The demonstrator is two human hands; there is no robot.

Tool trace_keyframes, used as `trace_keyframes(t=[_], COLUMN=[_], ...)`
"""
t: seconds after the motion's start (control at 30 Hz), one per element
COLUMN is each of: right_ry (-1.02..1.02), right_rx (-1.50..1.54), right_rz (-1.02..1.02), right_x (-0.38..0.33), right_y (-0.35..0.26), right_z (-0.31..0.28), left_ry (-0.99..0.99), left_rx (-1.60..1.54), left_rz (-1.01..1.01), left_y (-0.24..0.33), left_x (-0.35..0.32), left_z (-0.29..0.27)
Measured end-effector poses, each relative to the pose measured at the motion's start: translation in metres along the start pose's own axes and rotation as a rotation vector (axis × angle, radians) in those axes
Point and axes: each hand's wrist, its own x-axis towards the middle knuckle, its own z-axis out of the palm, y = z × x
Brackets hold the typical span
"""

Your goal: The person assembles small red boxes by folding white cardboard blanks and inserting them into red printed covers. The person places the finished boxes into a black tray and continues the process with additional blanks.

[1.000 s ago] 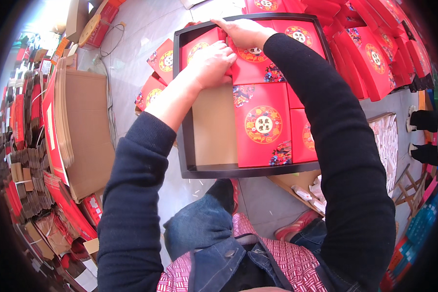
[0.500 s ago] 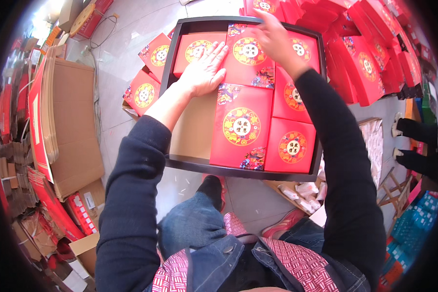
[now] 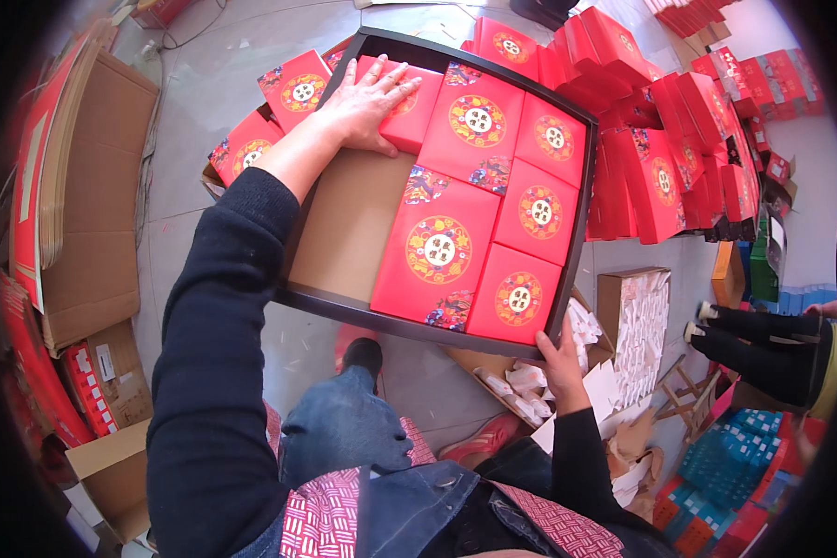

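A black-rimmed tray [image 3: 391,322] holds red gift boxes with round gold emblems. My left hand [image 3: 365,104] lies with fingers spread on a smaller red box [image 3: 420,113] at the far left, partly covering it. Beside that box is a large red box [image 3: 477,121], and nearer me lies another large red box [image 3: 437,249]. Small red boxes [image 3: 539,212] line the right side. At the near left, a bare tan bottom [image 3: 349,223] shows. My right hand [image 3: 561,367] grips the tray's near right corner, thumb by the rim; its other fingers are partly hidden.
Many red boxes [image 3: 656,181] are heaped at the right. Flattened cardboard [image 3: 98,186] stands at the left. An open carton of white-wrapped pieces [image 3: 525,395] sits below the tray. Another person's dark-clothed legs [image 3: 758,349] show at the far right.
My right hand has come down from above the tray's far side to its near right corner. The tray now sits turned slightly clockwise. My left hand stays on the small far-left box.
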Motion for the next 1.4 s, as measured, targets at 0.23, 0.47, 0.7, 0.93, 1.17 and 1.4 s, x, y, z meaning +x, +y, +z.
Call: trace_keyframes(t=[0.23, 0.47, 0.7, 0.93, 1.17, 1.4], right_ry=[-0.148, -0.059, 0.169, 0.619, 0.949, 1.080], right_rx=[0.147, 0.076, -0.328, -0.687, -0.770, -0.968], right_rz=[0.084, -0.001, 0.053, 0.380, 0.320, 0.343], right_x=[0.008, 0.001, -0.071, -0.146, -0.145, -0.115], right_y=[0.004, 0.027, 0.035, 0.100, 0.164, 0.183], right_z=[-0.014, -0.021, -0.085, -0.156, -0.127, -0.127], left_ry=[0.113, 0.102, 0.143, -0.040, 0.146, 0.125], left_rx=[0.061, 0.018, -0.144, -1.373, -0.346, -0.463], left_rz=[-0.024, -0.115, 0.023, 0.024, 0.061, 0.032], left_y=[-0.007, 0.016, 0.039, 0.157, 0.217, 0.211], left_x=[0.018, -0.006, -0.127, -0.270, -0.339, -0.335], left_z=[0.008, 0.002, -0.005, -0.121, -0.162, -0.160])
